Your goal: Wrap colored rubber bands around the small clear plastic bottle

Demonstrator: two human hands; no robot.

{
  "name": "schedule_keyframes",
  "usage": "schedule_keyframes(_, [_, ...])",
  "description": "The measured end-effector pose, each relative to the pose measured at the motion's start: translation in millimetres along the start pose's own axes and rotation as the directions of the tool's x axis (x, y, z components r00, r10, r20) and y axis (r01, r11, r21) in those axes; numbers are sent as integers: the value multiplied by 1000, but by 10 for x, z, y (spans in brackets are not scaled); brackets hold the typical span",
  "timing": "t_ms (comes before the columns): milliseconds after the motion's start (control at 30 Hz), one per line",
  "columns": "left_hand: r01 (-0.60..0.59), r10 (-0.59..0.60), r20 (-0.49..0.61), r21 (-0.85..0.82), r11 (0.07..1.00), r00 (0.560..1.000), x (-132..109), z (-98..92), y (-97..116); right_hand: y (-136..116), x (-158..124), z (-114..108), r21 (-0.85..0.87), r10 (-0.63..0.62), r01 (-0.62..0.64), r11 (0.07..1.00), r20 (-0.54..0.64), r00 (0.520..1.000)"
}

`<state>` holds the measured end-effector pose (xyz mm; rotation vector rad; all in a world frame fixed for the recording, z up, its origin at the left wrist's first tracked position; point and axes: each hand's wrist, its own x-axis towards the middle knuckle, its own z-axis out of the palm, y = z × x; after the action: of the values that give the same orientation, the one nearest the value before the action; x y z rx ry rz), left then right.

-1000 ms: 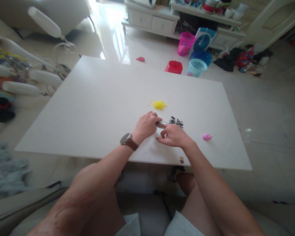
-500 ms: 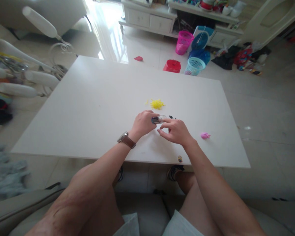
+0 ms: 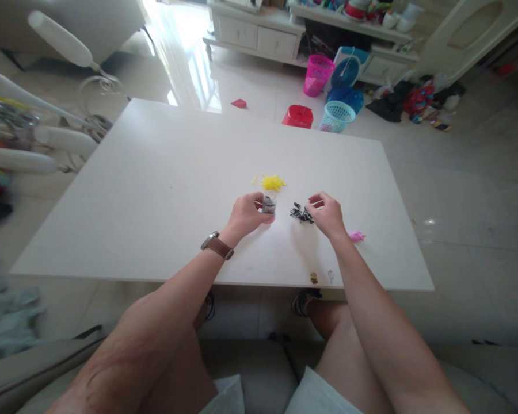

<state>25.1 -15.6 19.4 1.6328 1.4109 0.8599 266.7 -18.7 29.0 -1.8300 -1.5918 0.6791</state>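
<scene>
My left hand [image 3: 249,214] holds a small clear jar [image 3: 269,203] with dark pieces inside, upright over the white table [image 3: 176,172]. To its right lies a loose pile of black pieces [image 3: 300,213]. My right hand [image 3: 326,213] is at the right edge of that pile, its thumb and fingertips pinched together; whatever is between them is too small to make out. Just beyond the jar sits a heap of yellow pieces [image 3: 273,183]. A pink object [image 3: 356,236] lies right of my right wrist.
Near the front edge lie a small yellow figure [image 3: 313,278] and a small clear item [image 3: 330,276]. Past the far edge, on the floor, stand a red stool [image 3: 298,116], a light blue basket [image 3: 337,116] and a pink basket [image 3: 318,75].
The jar has gone from tilted to upright in my left hand. My right hand has moved away from it to the right, and the black pile now shows more fully.
</scene>
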Motion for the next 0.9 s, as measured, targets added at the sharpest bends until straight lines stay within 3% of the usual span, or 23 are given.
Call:
schedule_keyframes(100, [-26,32,41,-134,991,999,18,60,17,-27,-116,183,235,-73,1,972,301,951])
schedule_keyframes(133, [-34,46,60,-183,983,997,27,90,28,-50,-161,242,297,-123,10,955,363,924])
schedule_keyframes(200, [-50,76,93,-256,965,993,48,161,52,-77,-223,316,370,-192,43,928,374,907])
schedule_keyframes(300, [-72,104,93,-302,951,990,72,300,71,2,-218,263,350,-184,78,933,279,942])
schedule_keyframes(400, [-89,109,81,-222,971,991,87,492,37,212,-147,49,249,-53,37,968,58,997])
schedule_keyframes(533, [-147,143,107,31,989,984,124,853,-61,483,-102,-247,148,86,-58,987,-194,977])
schedule_keyframes(733, [-195,172,101,302,933,980,230,1386,-138,553,-193,-434,126,89,-64,990,-204,975])
schedule_keyframes(900, [-210,182,115,317,925,976,292,1511,-110,568,-236,-506,82,103,-90,993,-176,979])
